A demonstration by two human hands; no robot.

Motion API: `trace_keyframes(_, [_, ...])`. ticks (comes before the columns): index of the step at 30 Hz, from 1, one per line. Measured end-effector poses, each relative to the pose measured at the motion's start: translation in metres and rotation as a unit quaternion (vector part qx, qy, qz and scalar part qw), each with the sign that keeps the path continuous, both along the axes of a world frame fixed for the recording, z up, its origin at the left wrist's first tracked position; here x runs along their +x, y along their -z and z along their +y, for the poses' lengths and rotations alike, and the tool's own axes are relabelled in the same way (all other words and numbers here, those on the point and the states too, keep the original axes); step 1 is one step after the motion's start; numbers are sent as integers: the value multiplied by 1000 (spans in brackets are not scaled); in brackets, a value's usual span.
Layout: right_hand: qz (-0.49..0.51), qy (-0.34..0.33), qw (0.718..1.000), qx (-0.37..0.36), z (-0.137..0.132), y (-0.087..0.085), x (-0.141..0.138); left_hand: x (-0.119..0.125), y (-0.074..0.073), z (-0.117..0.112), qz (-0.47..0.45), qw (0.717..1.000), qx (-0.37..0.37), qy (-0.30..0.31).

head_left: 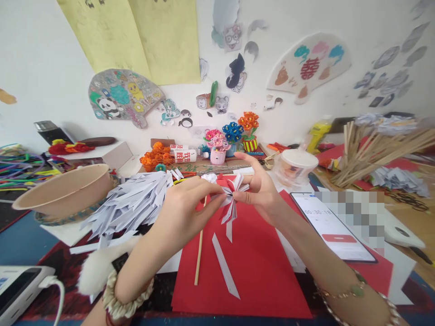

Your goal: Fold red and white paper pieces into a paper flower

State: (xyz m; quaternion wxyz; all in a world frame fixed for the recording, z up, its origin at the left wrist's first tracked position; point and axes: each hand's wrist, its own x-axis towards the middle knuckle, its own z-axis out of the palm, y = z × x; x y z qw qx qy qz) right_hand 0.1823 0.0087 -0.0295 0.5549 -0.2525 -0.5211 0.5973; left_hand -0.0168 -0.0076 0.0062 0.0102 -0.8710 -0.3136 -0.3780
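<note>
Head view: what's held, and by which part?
Both hands hold a red-and-white paper flower on a wooden stick: the left hand pinches its centre, where the strips gather; the right hand grips its right-side strips.

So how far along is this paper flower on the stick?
Done: a white petal bunch sits atop the stick. In hand: left hand and right hand both pinch it. Probably left: one loose strip on the red sheet, plus the strip pile.

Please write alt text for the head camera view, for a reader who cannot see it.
The left hand and right hand pinch a red-and-white paper flower on a wooden stick above a red paper sheet. White paper strips and a beige bowl lie at left, a phone at right.
</note>
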Motion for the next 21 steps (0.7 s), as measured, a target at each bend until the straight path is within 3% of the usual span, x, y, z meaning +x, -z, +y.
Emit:
trace_keyframes(7, [-10,12,1000,19,0,1,-1,1,0,-1,47,999,27,-6])
trace_keyframes(13, [1,11,1000,-9,0,0,-1,6,-3,-4,-68,992,-110,-13])
trace_keyframes(21, [12,-10,1000,-2,1,0,-1,15,2,-4,-237,927,-288,-41])
